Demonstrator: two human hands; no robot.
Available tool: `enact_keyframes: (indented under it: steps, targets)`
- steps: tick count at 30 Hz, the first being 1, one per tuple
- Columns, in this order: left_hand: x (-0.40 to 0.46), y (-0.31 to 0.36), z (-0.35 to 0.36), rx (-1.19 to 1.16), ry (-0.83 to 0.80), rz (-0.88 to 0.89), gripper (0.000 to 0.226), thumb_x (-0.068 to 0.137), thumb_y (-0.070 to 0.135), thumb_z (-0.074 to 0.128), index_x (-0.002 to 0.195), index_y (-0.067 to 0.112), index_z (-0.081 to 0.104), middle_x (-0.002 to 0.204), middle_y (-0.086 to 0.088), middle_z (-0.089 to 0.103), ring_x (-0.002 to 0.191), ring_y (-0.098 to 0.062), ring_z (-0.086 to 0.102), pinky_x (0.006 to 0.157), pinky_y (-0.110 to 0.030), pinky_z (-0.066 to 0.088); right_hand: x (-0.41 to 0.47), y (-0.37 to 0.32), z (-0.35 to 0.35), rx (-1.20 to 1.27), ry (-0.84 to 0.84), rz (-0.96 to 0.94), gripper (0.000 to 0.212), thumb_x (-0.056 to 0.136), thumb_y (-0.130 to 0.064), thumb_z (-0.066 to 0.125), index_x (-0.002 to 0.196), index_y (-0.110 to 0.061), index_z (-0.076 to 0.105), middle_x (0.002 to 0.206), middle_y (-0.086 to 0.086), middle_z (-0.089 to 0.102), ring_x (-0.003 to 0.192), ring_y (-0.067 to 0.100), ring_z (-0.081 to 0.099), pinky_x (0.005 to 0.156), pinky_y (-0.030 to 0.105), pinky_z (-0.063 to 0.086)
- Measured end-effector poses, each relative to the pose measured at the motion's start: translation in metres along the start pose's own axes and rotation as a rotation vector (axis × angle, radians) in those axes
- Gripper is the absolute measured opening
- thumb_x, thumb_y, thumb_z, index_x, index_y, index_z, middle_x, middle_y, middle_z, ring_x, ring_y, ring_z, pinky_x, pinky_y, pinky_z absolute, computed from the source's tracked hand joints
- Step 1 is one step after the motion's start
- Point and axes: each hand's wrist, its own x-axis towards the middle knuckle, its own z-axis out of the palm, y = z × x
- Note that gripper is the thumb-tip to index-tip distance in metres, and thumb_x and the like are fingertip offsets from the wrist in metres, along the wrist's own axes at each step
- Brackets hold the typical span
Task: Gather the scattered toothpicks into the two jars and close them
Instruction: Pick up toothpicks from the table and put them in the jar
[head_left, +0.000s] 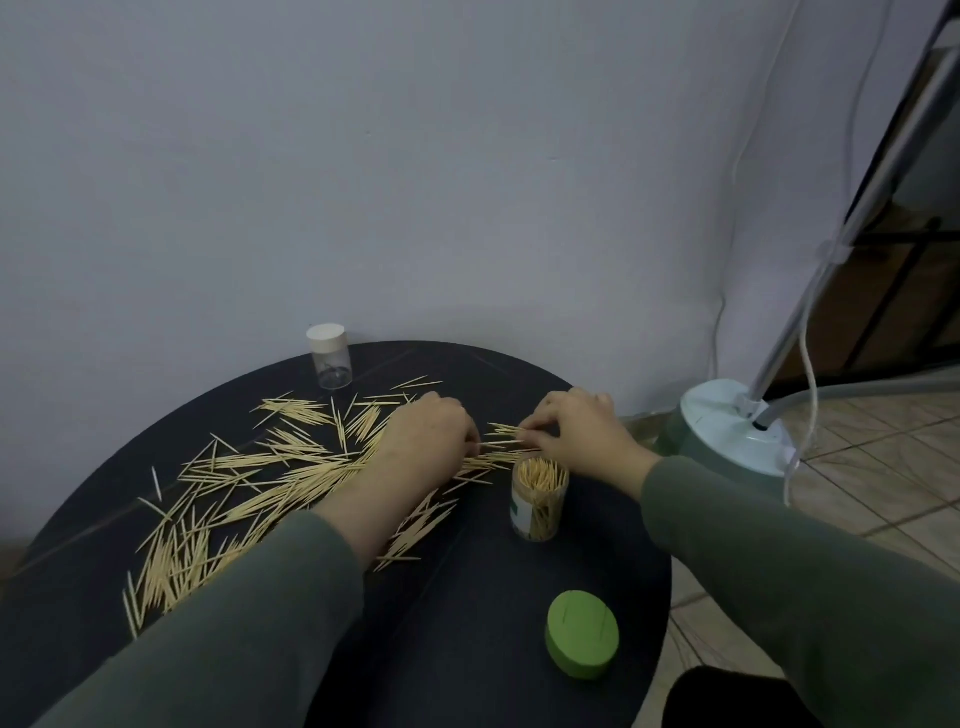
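A small bundle of toothpicks (501, 441) near the table's (467, 597) far edge is pinched between the curled fingers of the left hand (428, 434) and right hand (576, 428), just behind the open, filled jar (539, 501).

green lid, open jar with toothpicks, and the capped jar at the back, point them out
green lid (581, 640), head view, on its flat top
open jar (539, 506), head view, on its clear side wall
capped jar (330, 362), head view, on its clear body below the white cap
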Motion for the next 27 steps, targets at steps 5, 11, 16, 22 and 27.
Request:
enact_keyframes:
  steps: [5, 11, 16, 22, 27]
  targets:
    - [-0.006, -0.004, 0.0, -0.077, 0.063, 0.005, 0.024, 0.095, 0.038, 0.055, 0.115, 0.032, 0.067, 0.117, 0.008, 0.058, 0.11, -0.012, 0.05, 0.087, -0.031, 0.047, -0.005, 0.002, 0.001, 0.158, 0.005, 0.058, 0.021, 0.092, -0.043, 0.059, 0.105, -0.034, 0.071, 0.098, -0.016, 0.059, 0.099, 0.008, 0.052, 0.101, 0.045, 0.037]
    - [-0.014, 0.0, -0.003, -0.452, 0.149, -0.084, 0.021, 0.093, 0.036, 0.059, 0.109, 0.029, 0.071, 0.097, 0.013, 0.065, 0.085, -0.003, 0.056, 0.076, -0.026, 0.049, -0.011, 0.004, -0.003, 0.385, 0.058, 0.095, 0.004, 0.091, -0.04, 0.059, 0.09, -0.042, 0.062, 0.09, -0.015, 0.058, 0.092, 0.011, 0.054, 0.094, 0.047, 0.044]
    - [-0.02, 0.012, -0.011, -0.969, 0.244, -0.156, 0.023, 0.092, 0.033, 0.061, 0.111, 0.023, 0.071, 0.095, 0.011, 0.07, 0.079, 0.002, 0.056, 0.075, -0.02, 0.048, -0.023, -0.005, -0.024, 0.697, 0.172, 0.059, 0.008, 0.095, -0.025, 0.057, 0.098, -0.026, 0.065, 0.087, -0.005, 0.064, 0.086, 0.011, 0.058, 0.074, 0.021, 0.046]
    - [-0.029, 0.034, -0.011, -1.349, 0.242, -0.199, 0.027, 0.092, 0.03, 0.063, 0.115, 0.02, 0.07, 0.115, 0.011, 0.068, 0.108, -0.001, 0.059, 0.09, -0.022, 0.047, -0.038, -0.011, -0.034, 0.854, 0.249, 0.011, 0.01, 0.092, -0.024, 0.059, 0.093, -0.032, 0.065, 0.094, -0.002, 0.068, 0.096, 0.017, 0.062, 0.087, 0.027, 0.05]
    - [-0.035, 0.047, -0.003, -1.536, 0.137, -0.236, 0.028, 0.093, 0.027, 0.06, 0.118, 0.017, 0.068, 0.095, 0.024, 0.063, 0.089, 0.009, 0.058, 0.089, -0.022, 0.048, -0.045, -0.009, -0.032, 0.756, 0.064, 0.043, 0.004, 0.088, -0.028, 0.066, 0.087, -0.031, 0.069, 0.09, 0.011, 0.07, 0.087, 0.025, 0.064, 0.083, 0.038, 0.054]
